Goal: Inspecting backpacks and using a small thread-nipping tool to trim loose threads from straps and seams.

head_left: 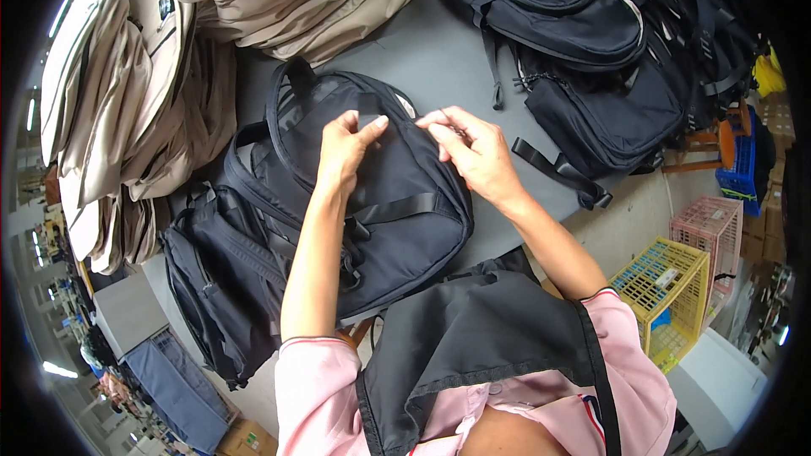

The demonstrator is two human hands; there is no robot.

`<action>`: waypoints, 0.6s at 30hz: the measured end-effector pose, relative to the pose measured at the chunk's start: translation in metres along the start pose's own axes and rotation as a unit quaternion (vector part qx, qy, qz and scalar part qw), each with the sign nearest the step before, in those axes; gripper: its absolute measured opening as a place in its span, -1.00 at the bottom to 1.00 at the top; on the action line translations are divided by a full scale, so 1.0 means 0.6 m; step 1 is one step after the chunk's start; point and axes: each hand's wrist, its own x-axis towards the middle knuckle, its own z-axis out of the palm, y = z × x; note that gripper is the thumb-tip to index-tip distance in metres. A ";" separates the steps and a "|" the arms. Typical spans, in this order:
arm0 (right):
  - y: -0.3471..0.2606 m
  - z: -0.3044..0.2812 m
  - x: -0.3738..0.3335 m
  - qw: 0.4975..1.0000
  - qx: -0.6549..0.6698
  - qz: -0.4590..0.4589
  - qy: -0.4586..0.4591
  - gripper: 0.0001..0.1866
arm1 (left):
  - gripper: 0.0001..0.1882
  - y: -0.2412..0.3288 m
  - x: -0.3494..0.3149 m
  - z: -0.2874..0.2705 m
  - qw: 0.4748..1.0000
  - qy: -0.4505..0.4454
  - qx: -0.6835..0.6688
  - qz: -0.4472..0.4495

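A black backpack [397, 253] lies in front of me on the grey table, with its shoulder straps and top loop toward the far left. My left hand [345, 152] hovers over its upper panel, thumb stretched out and apart from the curled fingers, with nothing visible in it. At the bag's upper right edge, close to a small white patch [406, 105], my right hand [473, 152] has its thumb and fingertips drawn together. Whatever sits in that pinch is too small to make out. A webbing strap [397, 209] crosses the backpack below both hands.
Beige bags [152, 93] are heaped at the left and far side. More black backpacks [591, 59] pile up at the far right, and another black bag [224, 279] leans at the near left. Yellow [663, 287] and pink crates [714, 228] stand right of the grey table [448, 59].
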 end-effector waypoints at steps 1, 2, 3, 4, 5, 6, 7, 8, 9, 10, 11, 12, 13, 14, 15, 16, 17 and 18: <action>-0.011 0.010 0.005 1.000 0.005 -0.028 0.005 -0.85 | -0.83 0.023 -0.027 0.019 0.998 -0.024 -0.058 -0.007; -0.022 0.014 0.010 0.998 0.010 -0.058 0.009 -0.85 | -0.88 0.041 -0.052 0.036 0.992 -0.046 -0.117 -0.014; -0.033 0.013 0.017 0.998 -0.030 -0.043 -0.018 -0.80 | -0.87 0.050 -0.072 0.047 0.989 -0.054 -0.136 0.009; -0.024 0.013 0.022 0.998 -0.032 -0.042 -0.019 -0.80 | -0.83 0.058 -0.090 0.056 0.983 -0.070 -0.168 0.008; -0.018 0.020 0.030 0.992 -0.081 -0.095 -0.003 -0.75 | -0.83 0.061 -0.104 0.061 0.981 -0.068 -0.178 0.027; -0.016 0.024 0.033 0.981 -0.129 -0.146 0.014 -0.69 | -0.84 0.061 -0.114 0.065 0.979 -0.067 -0.189 0.046; -0.021 0.014 0.016 0.984 -0.159 -0.074 0.011 -0.64 | -0.83 0.059 -0.121 0.064 0.976 -0.072 -0.198 0.059; -0.030 0.011 0.003 0.985 -0.159 -0.073 0.006 -0.64 | -0.83 0.058 -0.130 0.060 0.976 -0.067 -0.200 0.057; -0.035 0.007 -0.009 0.973 -0.206 -0.097 0.023 -0.67 | -0.80 0.058 -0.138 0.056 0.972 -0.072 -0.218 0.050; -0.035 0.003 -0.018 0.959 -0.253 -0.120 0.041 -0.70 | -0.77 0.057 -0.143 0.053 0.968 -0.077 -0.235 0.043; -0.034 -0.001 -0.025 0.948 -0.279 -0.146 0.045 -0.75 | -0.74 0.057 -0.146 0.052 0.964 -0.087 -0.248 0.034; -0.035 -0.006 -0.032 0.948 -0.280 -0.144 0.044 -0.75 | -0.74 0.058 -0.149 0.052 0.964 -0.087 -0.250 0.032; -0.038 -0.011 -0.038 0.943 -0.293 -0.156 0.022 -0.75 | -0.76 0.061 -0.151 0.054 0.958 -0.095 -0.269 0.015; -0.041 -0.014 -0.042 0.938 -0.305 -0.167 0.002 -0.75 | -0.78 0.061 -0.153 0.055 0.953 -0.103 -0.286 -0.002; -0.044 -0.015 -0.042 0.932 -0.311 -0.186 0.002 -0.76 | -0.78 0.060 -0.154 0.056 0.952 -0.104 -0.287 -0.004; -0.047 -0.015 -0.042 0.933 -0.311 -0.184 0.002 -0.76 | -0.79 0.059 -0.156 0.056 0.951 -0.108 -0.288 -0.001; -0.048 -0.017 -0.041 0.919 -0.337 -0.206 0.001 -0.76 | -0.80 0.059 -0.155 0.058 0.950 -0.114 -0.290 0.002; -0.049 -0.019 -0.040 0.904 -0.362 -0.228 0.000 -0.77 | -0.80 0.059 -0.155 0.061 0.950 -0.116 -0.290 0.000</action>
